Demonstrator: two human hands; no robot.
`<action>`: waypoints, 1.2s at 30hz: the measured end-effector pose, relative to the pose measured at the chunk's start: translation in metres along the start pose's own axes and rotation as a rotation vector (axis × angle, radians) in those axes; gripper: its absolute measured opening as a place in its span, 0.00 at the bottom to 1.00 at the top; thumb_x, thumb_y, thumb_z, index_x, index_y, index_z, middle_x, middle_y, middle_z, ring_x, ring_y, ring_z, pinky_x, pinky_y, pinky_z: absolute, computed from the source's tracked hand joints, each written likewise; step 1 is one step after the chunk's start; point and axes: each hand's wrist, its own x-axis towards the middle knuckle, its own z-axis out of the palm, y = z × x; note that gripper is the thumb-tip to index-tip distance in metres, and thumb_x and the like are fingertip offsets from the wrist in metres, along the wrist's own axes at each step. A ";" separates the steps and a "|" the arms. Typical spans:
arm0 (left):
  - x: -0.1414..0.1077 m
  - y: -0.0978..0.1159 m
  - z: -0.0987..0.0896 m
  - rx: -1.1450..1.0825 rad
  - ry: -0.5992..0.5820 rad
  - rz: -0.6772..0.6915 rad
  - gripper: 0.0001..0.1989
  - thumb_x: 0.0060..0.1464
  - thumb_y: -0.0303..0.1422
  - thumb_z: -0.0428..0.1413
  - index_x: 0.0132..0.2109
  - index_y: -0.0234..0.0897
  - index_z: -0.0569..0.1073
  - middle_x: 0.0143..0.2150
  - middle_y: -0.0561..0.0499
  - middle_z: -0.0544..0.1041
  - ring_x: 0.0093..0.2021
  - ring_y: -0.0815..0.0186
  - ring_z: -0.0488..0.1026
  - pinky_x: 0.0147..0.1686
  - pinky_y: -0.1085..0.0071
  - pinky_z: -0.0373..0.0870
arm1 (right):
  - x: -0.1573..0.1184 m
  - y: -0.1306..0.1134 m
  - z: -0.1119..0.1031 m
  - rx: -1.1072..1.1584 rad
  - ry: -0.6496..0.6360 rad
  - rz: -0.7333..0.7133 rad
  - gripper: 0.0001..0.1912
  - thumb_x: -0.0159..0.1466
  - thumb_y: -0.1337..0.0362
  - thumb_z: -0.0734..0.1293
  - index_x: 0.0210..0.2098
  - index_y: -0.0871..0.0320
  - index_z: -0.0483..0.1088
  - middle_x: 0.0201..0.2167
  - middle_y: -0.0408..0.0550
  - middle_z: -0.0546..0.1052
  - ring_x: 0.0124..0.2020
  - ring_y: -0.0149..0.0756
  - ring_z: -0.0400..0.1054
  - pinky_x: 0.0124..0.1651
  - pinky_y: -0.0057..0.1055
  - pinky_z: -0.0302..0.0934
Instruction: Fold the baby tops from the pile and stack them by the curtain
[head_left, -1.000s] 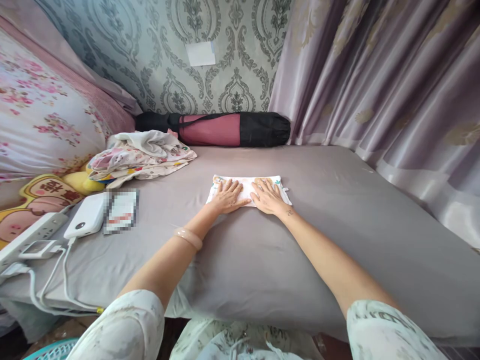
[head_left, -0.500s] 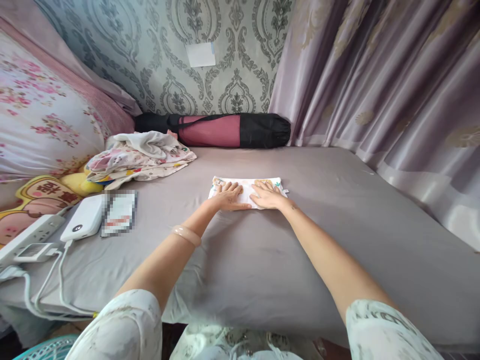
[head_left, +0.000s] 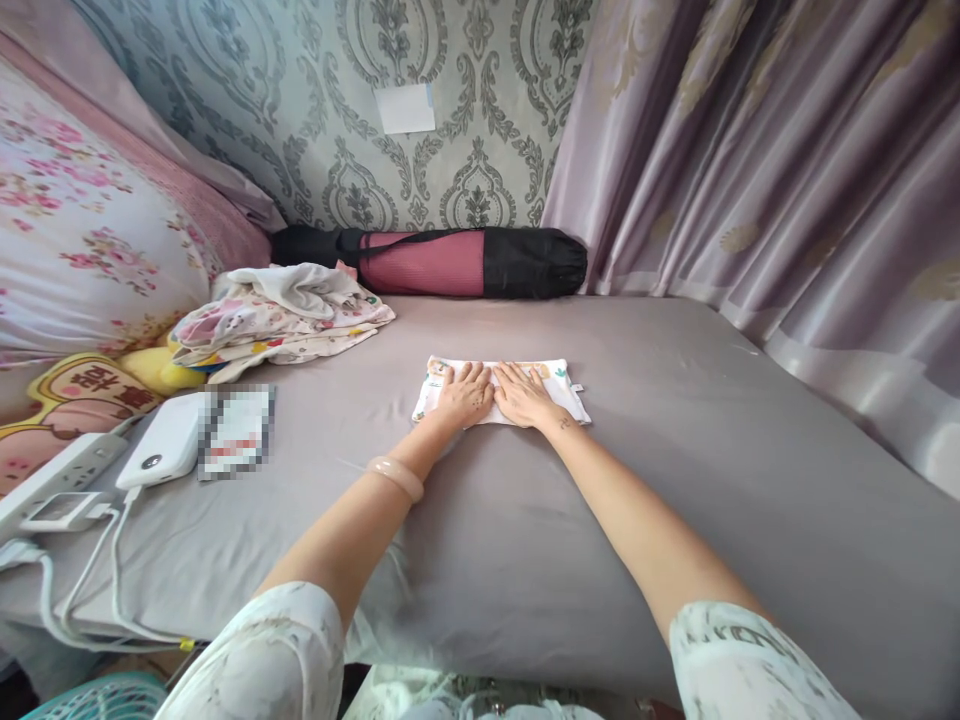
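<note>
A white printed cloth, folded into a flat rectangle (head_left: 564,400), lies on the grey bed sheet (head_left: 495,540), with a small tag at its right edge. Both hands rest flat on top of it, side by side and nearly touching at its middle. My left hand (head_left: 466,394) covers the left-centre part, fingers stretched out. On the right-centre part, my right hand (head_left: 522,396) lies palm down with its fingers extended. Parts of the cloth's print are hidden beneath the hands.
Rumpled printed clothes (head_left: 289,315) lie at the back left. A black and pink rolled bag (head_left: 427,262) lies along the wall. At left are a white power bank (head_left: 166,438), a power strip (head_left: 64,475), cables and a blurred packet (head_left: 238,430).
My hands have moved closer together on the cloth. The fingers of my left hand now point more forward, and its thumb no longer stretches out to the right.
</note>
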 end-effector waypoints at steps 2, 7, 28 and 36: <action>0.001 0.000 -0.002 -0.001 -0.003 0.003 0.24 0.67 0.36 0.36 0.65 0.35 0.60 0.69 0.39 0.58 0.68 0.53 0.54 0.63 0.45 0.50 | 0.001 0.001 0.000 0.001 -0.002 0.000 0.32 0.69 0.60 0.44 0.71 0.63 0.45 0.72 0.48 0.45 0.72 0.40 0.37 0.71 0.48 0.31; 0.005 -0.002 -0.003 0.016 0.026 0.017 0.24 0.66 0.36 0.38 0.65 0.35 0.60 0.69 0.41 0.58 0.69 0.52 0.52 0.65 0.46 0.48 | 0.003 0.004 0.002 0.024 0.028 0.008 0.33 0.69 0.60 0.45 0.71 0.63 0.44 0.73 0.49 0.43 0.72 0.40 0.34 0.70 0.49 0.31; -0.005 0.000 -0.003 0.010 0.108 -0.044 0.27 0.67 0.44 0.37 0.65 0.37 0.61 0.69 0.43 0.59 0.70 0.53 0.51 0.66 0.49 0.47 | -0.010 0.008 -0.001 0.002 0.155 0.106 0.30 0.70 0.59 0.47 0.69 0.63 0.51 0.71 0.55 0.48 0.72 0.44 0.38 0.70 0.48 0.30; -0.003 -0.003 -0.002 -0.009 0.048 -0.039 0.25 0.66 0.45 0.40 0.64 0.41 0.62 0.68 0.44 0.61 0.68 0.54 0.55 0.64 0.52 0.50 | -0.006 0.012 0.004 -0.022 0.114 0.094 0.29 0.71 0.59 0.47 0.69 0.61 0.53 0.71 0.54 0.51 0.71 0.42 0.42 0.70 0.44 0.30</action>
